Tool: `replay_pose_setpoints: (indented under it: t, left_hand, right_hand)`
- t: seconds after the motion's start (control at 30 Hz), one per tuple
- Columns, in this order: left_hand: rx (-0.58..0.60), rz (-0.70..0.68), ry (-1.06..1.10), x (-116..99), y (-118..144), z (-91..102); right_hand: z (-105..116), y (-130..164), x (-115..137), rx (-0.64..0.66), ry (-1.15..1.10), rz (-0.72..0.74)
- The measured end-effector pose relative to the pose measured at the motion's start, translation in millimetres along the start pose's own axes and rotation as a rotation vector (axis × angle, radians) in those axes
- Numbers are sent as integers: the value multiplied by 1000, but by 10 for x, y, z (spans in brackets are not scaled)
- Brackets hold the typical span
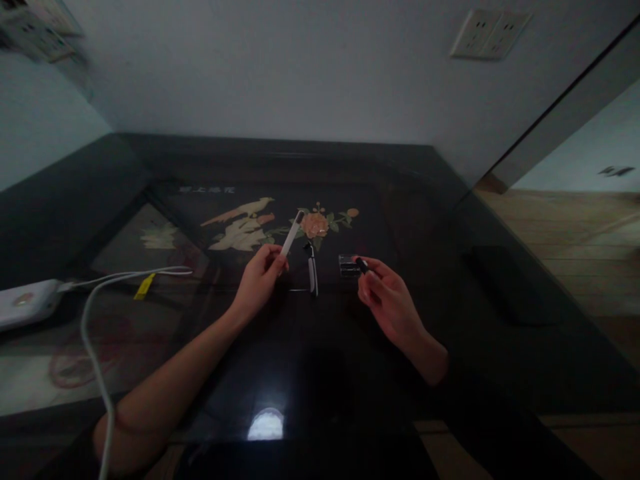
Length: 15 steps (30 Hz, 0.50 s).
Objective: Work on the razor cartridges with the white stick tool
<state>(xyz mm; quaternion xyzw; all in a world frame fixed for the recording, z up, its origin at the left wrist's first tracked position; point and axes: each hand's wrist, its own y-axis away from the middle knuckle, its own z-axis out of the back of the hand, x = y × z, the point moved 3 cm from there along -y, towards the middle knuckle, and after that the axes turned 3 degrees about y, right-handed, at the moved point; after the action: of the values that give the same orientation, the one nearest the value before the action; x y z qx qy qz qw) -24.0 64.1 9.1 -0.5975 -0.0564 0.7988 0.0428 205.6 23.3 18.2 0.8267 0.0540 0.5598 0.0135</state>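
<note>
Pinching a white strip (293, 236) near its lower end, the left hand (263, 275) has its grip closed, leaving the dark-marked upper end free. The right hand (391, 293) also has its grip closed, on a small black piece (361, 265) beside a clear case (345, 266); whether the fingers touch the case, I cannot tell. Between them, a slim black-and-white piece (313, 275) is on the tabletop (235, 360). Such small parts probably call for a light, steady pinch, wrists low, avoiding knocks to that loose piece.
</note>
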Motion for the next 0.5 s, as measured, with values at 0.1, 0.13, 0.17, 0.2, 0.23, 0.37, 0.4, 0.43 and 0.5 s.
replay_pose_setpoints:
  t: [0.1, 0.13, 0.17, 0.2, 0.23, 0.37, 0.4, 0.43, 0.5]
  left_hand:
    - [-27, -24, -185, 37, -55, 52]
    - [-23, -30, -237, 45, -68, 60]
    - [-18, -35, -273, 52, -79, 65]
    - [-13, -40, -301, 60, -89, 66]
    - [-10, -44, -322, 69, -98, 65]
    - [-8, -78, -422, 119, -129, 50]
    - [-6, -93, -450, 132, -136, 46]
    - [-3, -109, -476, 144, -143, 44]
    - [2, -136, -524, 165, -155, 46]
  right_hand:
    - [-7, 12, 6, 4, -2, 2]
    - [-9, 15, 8, 6, -3, 2]
    - [-11, 18, 11, 9, -6, 2]
    - [-12, 20, 14, 12, -10, 2]
    - [-14, 22, 16, 15, -15, 2]
    - [-18, 25, 18, 18, -24, -7]
    - [-19, 24, 16, 20, -22, -10]
    - [-21, 24, 15, 22, -18, -14]
    - [-25, 25, 14, 31, -13, -22]
